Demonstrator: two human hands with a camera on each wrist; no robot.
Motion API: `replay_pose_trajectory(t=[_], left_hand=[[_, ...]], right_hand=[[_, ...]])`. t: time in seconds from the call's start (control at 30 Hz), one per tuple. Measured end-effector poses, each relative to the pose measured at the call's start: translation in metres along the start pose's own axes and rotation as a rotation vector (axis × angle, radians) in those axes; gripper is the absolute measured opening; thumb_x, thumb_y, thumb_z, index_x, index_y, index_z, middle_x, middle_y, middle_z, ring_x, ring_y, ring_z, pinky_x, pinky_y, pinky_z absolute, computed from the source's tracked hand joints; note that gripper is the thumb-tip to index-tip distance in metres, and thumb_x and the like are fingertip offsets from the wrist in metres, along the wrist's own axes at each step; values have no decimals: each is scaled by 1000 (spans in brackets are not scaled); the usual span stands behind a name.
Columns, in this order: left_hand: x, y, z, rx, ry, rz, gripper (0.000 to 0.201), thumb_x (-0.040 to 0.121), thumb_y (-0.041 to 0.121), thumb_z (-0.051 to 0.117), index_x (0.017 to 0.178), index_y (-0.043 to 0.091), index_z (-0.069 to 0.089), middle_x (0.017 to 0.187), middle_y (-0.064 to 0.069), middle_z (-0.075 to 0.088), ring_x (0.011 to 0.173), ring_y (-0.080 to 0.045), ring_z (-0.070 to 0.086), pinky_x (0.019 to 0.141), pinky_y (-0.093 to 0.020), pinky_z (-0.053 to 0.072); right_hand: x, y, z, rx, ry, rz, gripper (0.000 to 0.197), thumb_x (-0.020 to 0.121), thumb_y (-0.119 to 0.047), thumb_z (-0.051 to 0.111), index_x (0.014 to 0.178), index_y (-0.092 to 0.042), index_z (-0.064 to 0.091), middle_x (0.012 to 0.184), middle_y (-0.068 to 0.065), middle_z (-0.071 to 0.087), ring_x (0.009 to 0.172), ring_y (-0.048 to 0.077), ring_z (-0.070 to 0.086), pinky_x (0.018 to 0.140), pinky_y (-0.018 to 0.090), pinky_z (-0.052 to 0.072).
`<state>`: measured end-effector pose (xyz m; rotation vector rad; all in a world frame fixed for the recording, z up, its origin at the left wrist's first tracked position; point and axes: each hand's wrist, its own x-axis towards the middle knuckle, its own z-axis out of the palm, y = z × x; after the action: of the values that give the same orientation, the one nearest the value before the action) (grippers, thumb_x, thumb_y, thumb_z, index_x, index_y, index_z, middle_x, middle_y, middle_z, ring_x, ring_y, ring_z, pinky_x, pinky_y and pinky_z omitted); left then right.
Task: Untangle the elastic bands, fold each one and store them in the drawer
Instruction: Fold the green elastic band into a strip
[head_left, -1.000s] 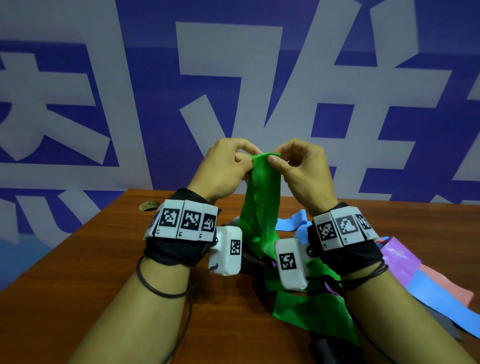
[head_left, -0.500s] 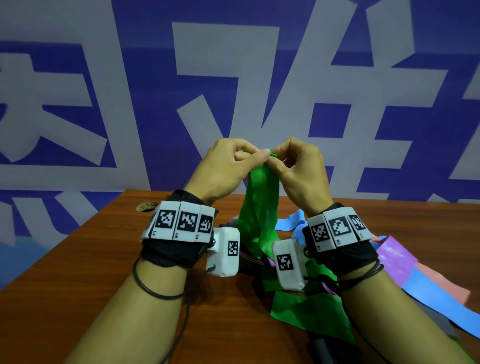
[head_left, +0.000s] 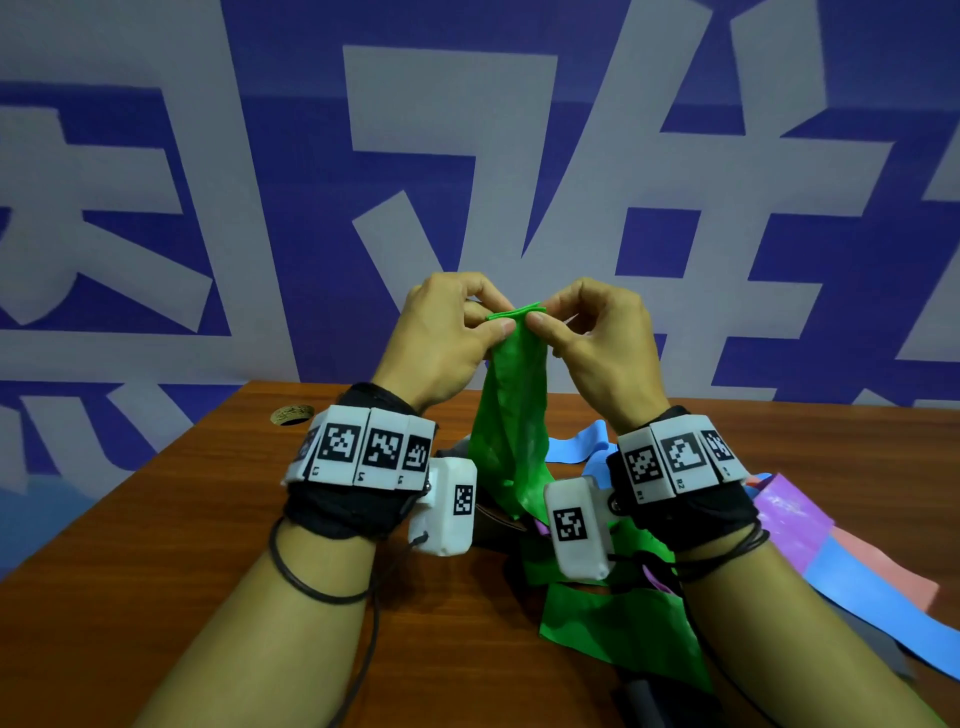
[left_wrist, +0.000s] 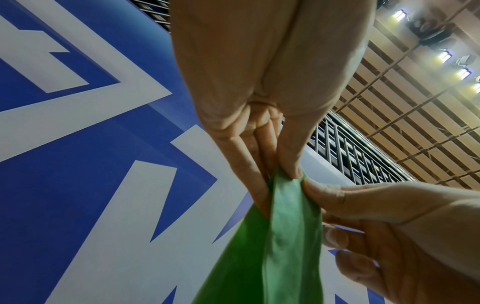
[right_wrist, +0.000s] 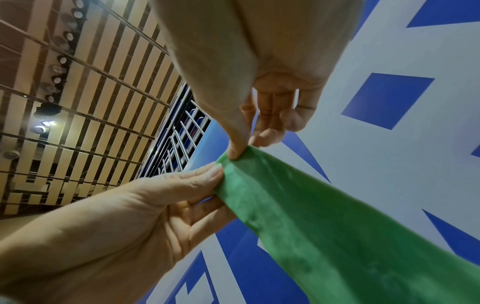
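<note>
**Observer:** What are your hands doing at centre frame?

**Me:** Both are raised above the table (head_left: 156, 571). My left hand (head_left: 441, 338) is pinching the top end of the green band (head_left: 511, 426) between thumb and fingers; my right hand (head_left: 597, 332) is pinching the same end just beside it, thumb tip against forefinger. The two thumbs are almost touching.

**Observer:** Anything changing over the last second?

**Me:** Yes. A second ago the top edge was lying spread between my hands; half a second ago it was bunching into a point. Now it is showing as a thin flat lip over my thumbs, and the band is hanging narrower below. I am reading that as the end being gathered and squared up, so folding looks to be starting, though I am judging, not seeing.

**Observer:** Where is the rest of the band?

**Me:** It is trailing down between my wrists to the table, lower centre of the frame, where its tail is lying among the blue band (head_left: 852, 597), the purple band (head_left: 784, 509) and the pink band (head_left: 883, 566) at lower right. Whether it is fully free of them, I cannot tell.

**Observer:** The drawer?

**Me:** Not showing in any view. Storing is some way off.
</note>
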<state>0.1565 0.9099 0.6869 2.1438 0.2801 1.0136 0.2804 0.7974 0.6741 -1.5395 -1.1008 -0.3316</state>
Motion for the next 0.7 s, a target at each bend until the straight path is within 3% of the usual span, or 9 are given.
replay_pose_trajectory(t=[0.17,0.3,0.37,0.47,0.57,0.7], left_hand=[[-1,2,0,32,-11,21,2,93,11,67,95,12,67,80,-4,76,79,-13,74,76,-38,62],[-1,5,0,37,8,36,3,93,10,67,94,13,66,82,-5,75,81,-13,74,76,-38,62],[-1,11,-2,50,18,36,4,93,9,66,95,13,66,84,-5,75,82,-13,74,75,-38,63],[8,23,-8,123,55,52,7,92,10,67,92,16,65,81,-3,75,80,-14,73,75,-42,62],[18,46,-19,206,79,67,11,91,14,68,87,22,62,73,0,73,76,-17,72,79,-45,60],[21,86,-38,242,106,106,8,90,15,71,88,21,66,81,1,70,82,-17,69,78,-41,60]], right_hand=[[-1,1,1,50,1,-1,21,84,-17,77,103,-18,68,74,-1,66,70,18,66,70,38,57],[-2,-6,-3,8,-25,9,5,85,-21,76,84,-19,72,74,-2,69,66,15,64,66,34,57],[-1,-11,-6,12,-20,27,8,83,-21,78,79,-18,71,71,-1,68,62,17,58,60,31,52],[7,-25,-14,42,-31,63,12,79,-20,81,73,-19,70,62,-3,56,56,8,45,57,27,43],[22,-51,-29,20,-33,65,16,76,-21,83,68,-22,69,63,-9,59,56,4,49,58,26,45],[34,-91,-49,110,-132,122,14,86,-9,73,79,-4,63,71,9,67,46,15,61,46,26,45]])
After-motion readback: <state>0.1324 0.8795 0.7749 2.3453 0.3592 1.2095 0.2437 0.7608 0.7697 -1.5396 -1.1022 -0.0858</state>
